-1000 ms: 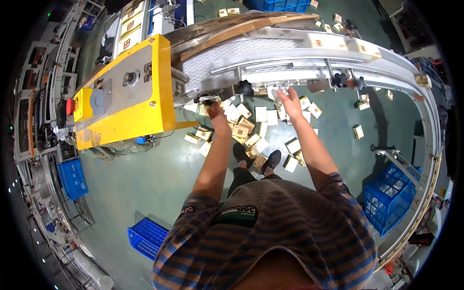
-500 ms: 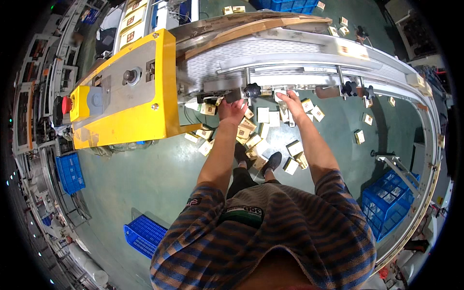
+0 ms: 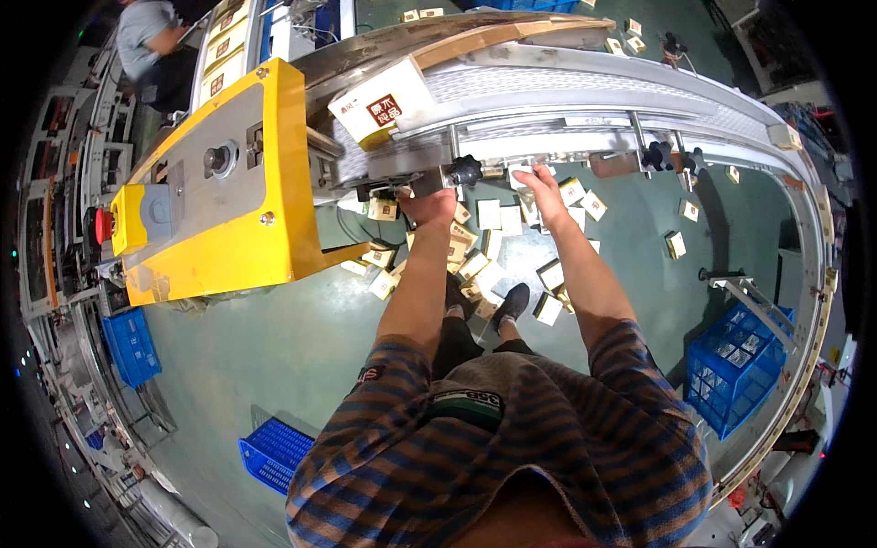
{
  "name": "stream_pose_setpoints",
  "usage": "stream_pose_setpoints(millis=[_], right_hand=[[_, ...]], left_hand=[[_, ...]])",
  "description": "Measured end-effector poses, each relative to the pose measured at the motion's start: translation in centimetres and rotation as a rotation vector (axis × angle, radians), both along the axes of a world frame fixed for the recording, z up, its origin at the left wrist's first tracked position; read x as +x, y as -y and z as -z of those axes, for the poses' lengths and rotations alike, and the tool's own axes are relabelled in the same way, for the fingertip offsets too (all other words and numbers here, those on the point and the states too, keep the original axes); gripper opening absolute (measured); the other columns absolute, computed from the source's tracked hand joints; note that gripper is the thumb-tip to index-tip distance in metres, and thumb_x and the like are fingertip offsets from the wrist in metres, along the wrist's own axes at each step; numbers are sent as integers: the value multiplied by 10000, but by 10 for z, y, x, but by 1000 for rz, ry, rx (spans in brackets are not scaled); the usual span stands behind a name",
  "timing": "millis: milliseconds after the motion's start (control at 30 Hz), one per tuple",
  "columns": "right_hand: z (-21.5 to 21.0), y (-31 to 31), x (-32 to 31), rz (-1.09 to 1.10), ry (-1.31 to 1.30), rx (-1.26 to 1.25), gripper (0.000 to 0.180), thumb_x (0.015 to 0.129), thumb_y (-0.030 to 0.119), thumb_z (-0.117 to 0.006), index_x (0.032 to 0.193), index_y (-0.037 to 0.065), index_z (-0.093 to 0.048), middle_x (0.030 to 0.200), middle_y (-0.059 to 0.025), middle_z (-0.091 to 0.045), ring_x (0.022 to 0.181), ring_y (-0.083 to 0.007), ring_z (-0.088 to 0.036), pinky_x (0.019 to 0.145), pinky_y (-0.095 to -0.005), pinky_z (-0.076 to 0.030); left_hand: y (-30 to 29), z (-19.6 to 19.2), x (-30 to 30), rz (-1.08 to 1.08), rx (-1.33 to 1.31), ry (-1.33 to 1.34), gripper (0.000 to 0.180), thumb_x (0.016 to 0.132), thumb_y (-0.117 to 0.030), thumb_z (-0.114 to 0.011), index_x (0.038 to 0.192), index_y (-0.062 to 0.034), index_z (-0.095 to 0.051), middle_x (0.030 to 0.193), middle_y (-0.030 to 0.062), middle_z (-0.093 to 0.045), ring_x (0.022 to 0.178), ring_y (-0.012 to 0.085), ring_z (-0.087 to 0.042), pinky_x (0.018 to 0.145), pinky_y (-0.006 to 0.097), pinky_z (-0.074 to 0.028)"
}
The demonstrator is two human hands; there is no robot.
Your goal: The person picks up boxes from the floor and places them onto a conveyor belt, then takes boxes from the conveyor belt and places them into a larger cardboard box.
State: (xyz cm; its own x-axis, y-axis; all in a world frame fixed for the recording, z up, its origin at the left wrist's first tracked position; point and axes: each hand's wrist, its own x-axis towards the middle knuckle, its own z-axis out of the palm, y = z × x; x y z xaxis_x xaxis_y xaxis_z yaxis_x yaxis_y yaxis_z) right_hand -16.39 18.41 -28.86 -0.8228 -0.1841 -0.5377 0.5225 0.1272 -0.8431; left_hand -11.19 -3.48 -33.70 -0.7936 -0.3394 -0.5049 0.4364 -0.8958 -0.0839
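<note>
My left hand (image 3: 429, 208) is at the near edge of the conveyor (image 3: 548, 84), against a metal bracket with a black knob (image 3: 467, 171). Its fingers are partly hidden there, so its grip is unclear. To its right, my right hand (image 3: 545, 194) touches the same edge beside a small pale part, thumb and fingers apart, and I see nothing held in it. A large white-and-yellow pack (image 3: 384, 102) with a dark red square lies tilted on the belt, just beyond my left hand and beside the yellow machine housing (image 3: 219, 192).
Several small cream boxes (image 3: 489, 215) lie scattered on the floor under the conveyor and around my feet. Blue crates stand at the right (image 3: 735, 370), lower left (image 3: 276, 454) and far left (image 3: 131, 345). A red button (image 3: 103, 226) juts from the housing. A person (image 3: 151, 46) is at the upper left.
The large pack has come into view on the belt next to the yellow housing. A pale pack farther right has left its spot. My hands stay at the edge, and the view has shifted slightly.
</note>
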Motion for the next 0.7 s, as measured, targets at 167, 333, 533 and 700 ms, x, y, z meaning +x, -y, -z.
stream_pose_setpoints(millis=[167, 333, 533, 700], right_hand=[[-21, 4, 5, 38, -13, -29, 674, 688, 403, -693, 1205, 44, -451, 1172, -137, -492, 1081, -235, -449, 912, -343, -354], [-11, 4, 5, 80, -63, -64, 579, 698, 380, -685, 1129, 50, -483, 1106, -104, -513, 1023, -211, -457, 878, -330, -358], [-28, 10, 14, 109, -66, -20, 511, 709, 347, -673, 1084, 48, -495, 1057, -95, -534, 993, -189, -470, 886, -317, -349], [-23, 13, 15, 106, -109, 22, 480, 719, 335, -668, 1056, 38, -500, 1027, -98, -547, 979, -190, -480, 884, -301, -353]], left_hand=[[4, 11, -5, 3, 88, 16, 702, 794, -662, -318, 1231, -133, -470, 1247, 115, -488, 1118, 313, -468, 944, 510, -364], [1, 12, -12, 61, -29, 67, 707, 783, -653, -373, 1253, -132, -461, 1276, 110, -470, 1152, 319, -438, 971, 506, -343], [-5, -2, -5, 15, -87, 23, 675, 769, -653, -417, 1203, -145, -509, 1248, 74, -499, 1147, 278, -452, 1001, 482, -313], [0, 6, 0, 80, -142, -85, 494, 873, -512, -359, 1193, -181, -538, 1256, 19, -515, 1182, 231, -458, 1023, 450, -317]])
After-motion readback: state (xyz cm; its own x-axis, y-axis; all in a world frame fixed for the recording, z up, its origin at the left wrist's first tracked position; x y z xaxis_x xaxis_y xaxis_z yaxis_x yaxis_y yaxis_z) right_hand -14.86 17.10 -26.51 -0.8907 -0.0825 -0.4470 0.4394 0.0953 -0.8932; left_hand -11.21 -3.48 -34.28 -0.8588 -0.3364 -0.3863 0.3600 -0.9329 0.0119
